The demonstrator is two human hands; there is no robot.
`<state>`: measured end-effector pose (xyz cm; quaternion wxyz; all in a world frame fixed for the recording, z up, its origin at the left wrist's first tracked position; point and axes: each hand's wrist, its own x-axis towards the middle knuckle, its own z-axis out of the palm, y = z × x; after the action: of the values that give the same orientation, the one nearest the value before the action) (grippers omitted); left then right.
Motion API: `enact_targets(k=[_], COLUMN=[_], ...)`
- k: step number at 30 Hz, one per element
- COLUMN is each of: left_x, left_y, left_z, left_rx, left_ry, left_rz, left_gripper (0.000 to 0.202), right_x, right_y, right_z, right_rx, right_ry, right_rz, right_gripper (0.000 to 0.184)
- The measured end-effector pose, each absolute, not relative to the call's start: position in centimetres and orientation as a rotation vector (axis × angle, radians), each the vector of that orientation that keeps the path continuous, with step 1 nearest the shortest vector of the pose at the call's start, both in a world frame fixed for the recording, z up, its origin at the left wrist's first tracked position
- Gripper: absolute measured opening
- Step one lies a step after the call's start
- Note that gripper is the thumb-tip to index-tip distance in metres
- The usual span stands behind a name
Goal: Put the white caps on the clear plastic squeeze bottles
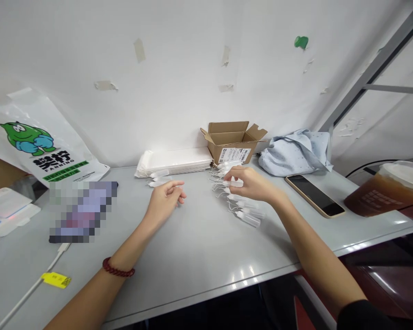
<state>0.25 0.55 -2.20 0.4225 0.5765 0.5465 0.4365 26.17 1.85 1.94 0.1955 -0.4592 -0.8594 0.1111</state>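
Observation:
My right hand (246,183) is over a row of small clear plastic bottles (248,217) with thin white tips and strings, in the right middle of the table. Its thumb and forefinger close on one small plastic bottle (237,183) lying among the others. My left hand (165,196) hovers above the table on the left, forefinger stretched to the right and the other fingers loosely curled, with nothing visible in it. Just behind it lie two more such bottles (160,174), in front of a stack of flat white boxes or sleeves (179,160).
An open cardboard box (232,142) stands by the wall. To its right are a light blue cloth (294,153), a phone (315,196) and a cup of brown drink (385,190). At left are a printed white bag (69,142), a blurred-out device (86,213) and a white cable (27,286).

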Motion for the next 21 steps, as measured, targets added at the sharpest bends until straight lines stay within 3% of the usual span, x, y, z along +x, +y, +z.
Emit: enact_targets(k=[6,11,21], left_x=[1.2,1.5,1.3], left_y=[-0.6,-0.9,-0.5], left_z=[-1.9,-2.0,-1.9], left_rx=[1.64,1.694,1.553], left_ry=[1.186,1.156,1.136], left_rz=[0.832,0.697,0.735], left_gripper=[0.041,0.032,0.029], right_x=[23.5,22.6,22.2], right_y=[0.7,0.4,0.2], right_z=[1.5,0.6,0.6], right_rx=[-1.094,-1.009,-0.93], right_ry=[-2.376,-2.387,-2.402], right_rz=[0.43,0.441,0.511], right_gripper=[0.011,0.014,0.013])
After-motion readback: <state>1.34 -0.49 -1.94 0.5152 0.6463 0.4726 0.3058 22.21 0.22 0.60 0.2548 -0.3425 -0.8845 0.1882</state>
